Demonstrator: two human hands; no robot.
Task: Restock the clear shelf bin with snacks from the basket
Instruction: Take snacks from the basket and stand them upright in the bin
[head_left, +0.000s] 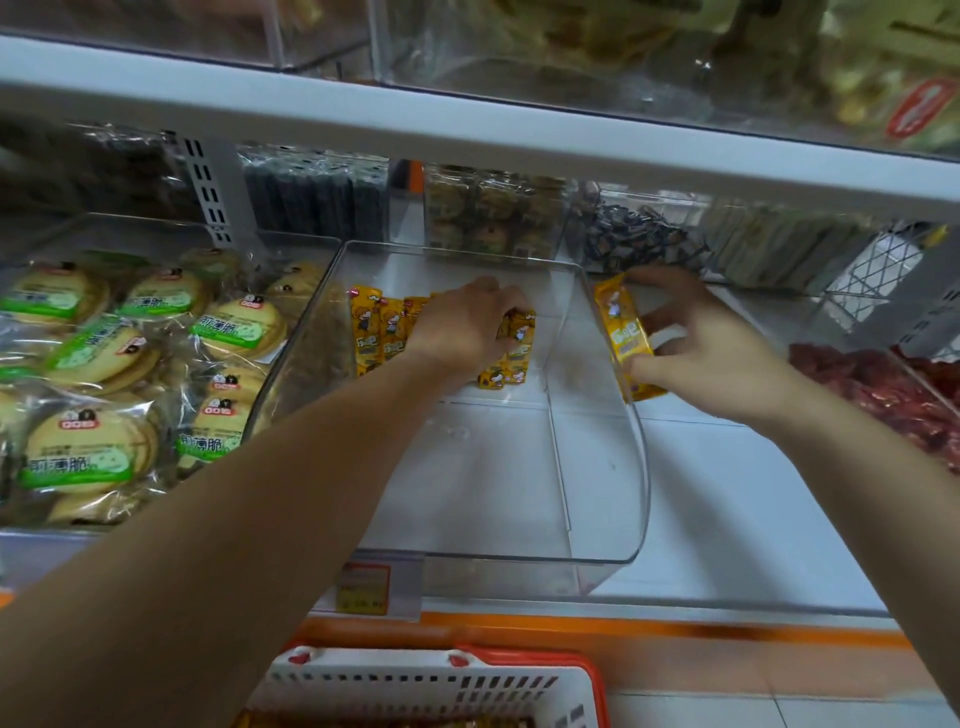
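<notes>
At the left end of the shelf (727, 519), a neighbouring clear container holds round cracker packs (88, 452) with green labels, piled to the rim. Just beside it stands the clear shelf bin (519, 558), its front toward the shelf's front edge and most of its floor bare. A row of yellow snack packets (366, 332) stands on end along the bin's back half, starting at its left wall. The left hand (467, 322) reaches into the bin from the front, its grip clamped with curled fingers over the packets at the right end of that row. At the bin's right wall, the right hand (717, 348) holds a single yellow packet (621, 332) lengthwise, grip pinched on it between thumb and fingers; whether the packet is inside or just outside the wall cannot be told. Dark red wrapped snacks (883, 389) lie at the right end of the shelf. Below the shelf's front edge, under an orange price tag (363, 587), sits the red-and-white basket (415, 680), contents barely visible.
</notes>
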